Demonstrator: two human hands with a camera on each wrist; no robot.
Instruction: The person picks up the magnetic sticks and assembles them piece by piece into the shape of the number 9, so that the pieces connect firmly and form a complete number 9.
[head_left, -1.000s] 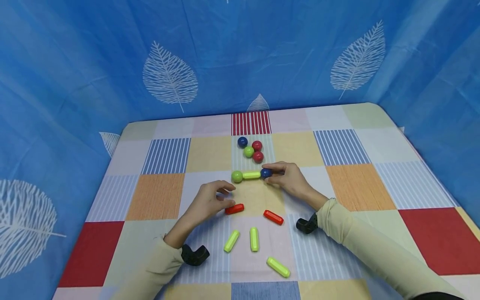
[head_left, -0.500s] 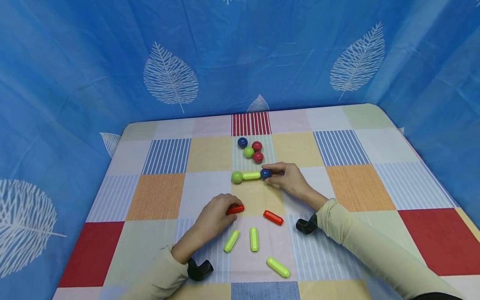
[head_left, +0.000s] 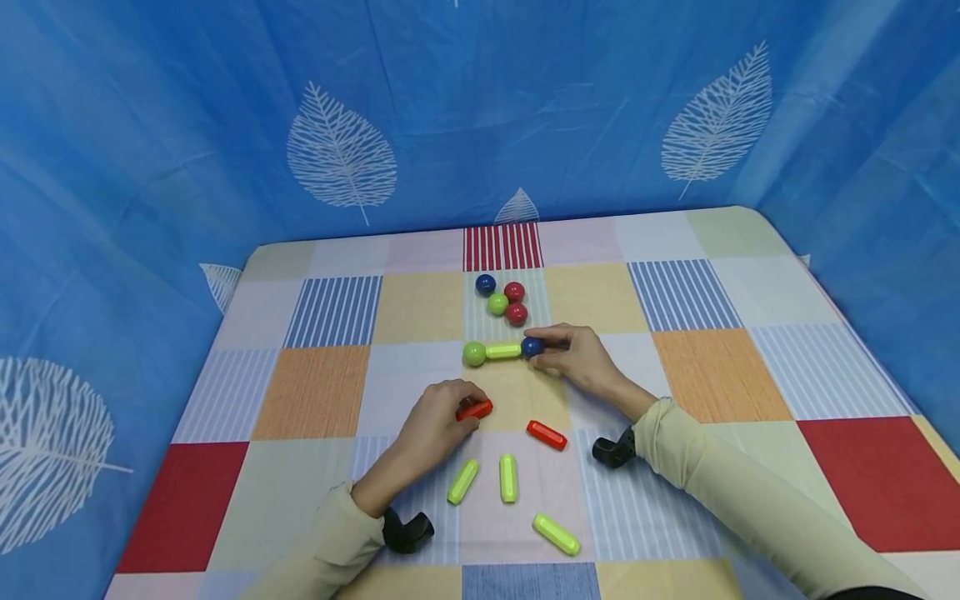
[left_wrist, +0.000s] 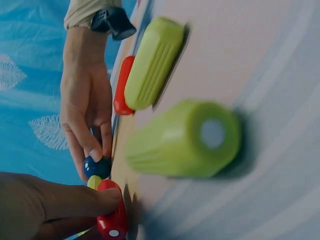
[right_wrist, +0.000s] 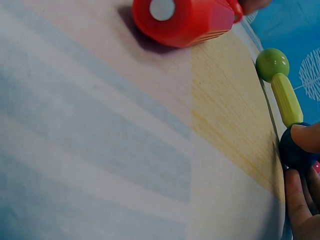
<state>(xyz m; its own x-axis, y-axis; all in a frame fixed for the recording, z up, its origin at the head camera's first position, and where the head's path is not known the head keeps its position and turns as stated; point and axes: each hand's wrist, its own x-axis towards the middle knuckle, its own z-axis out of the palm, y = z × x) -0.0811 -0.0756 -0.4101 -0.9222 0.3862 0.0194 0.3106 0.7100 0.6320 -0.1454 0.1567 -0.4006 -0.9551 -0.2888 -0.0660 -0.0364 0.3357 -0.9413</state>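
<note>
My right hand (head_left: 577,358) pinches a blue ball (head_left: 532,347) between thumb and fingers. A yellow-green stick (head_left: 503,351) joins that ball at one end and a green ball (head_left: 474,354) at the other, forming a short bar across the cloth. Nearer to me, my left hand (head_left: 438,421) grips a red stick (head_left: 476,410) between thumb and fingers. In the left wrist view the red stick (left_wrist: 113,212) shows a pale round disc on its end. The right wrist view has the blue ball (right_wrist: 296,148) under my thumb.
Beyond the bar sit a second blue ball (head_left: 485,285), another green ball (head_left: 497,304) and two red balls (head_left: 516,314). Another red stick (head_left: 547,435) lies right of my left hand. Closer in lie three yellow-green sticks (head_left: 508,479). A blue curtain (head_left: 480,108) hangs behind the table.
My left hand has come down over the red stick, taken hold of it and shifted it slightly right and away from me. My right hand stays on the blue ball.
</note>
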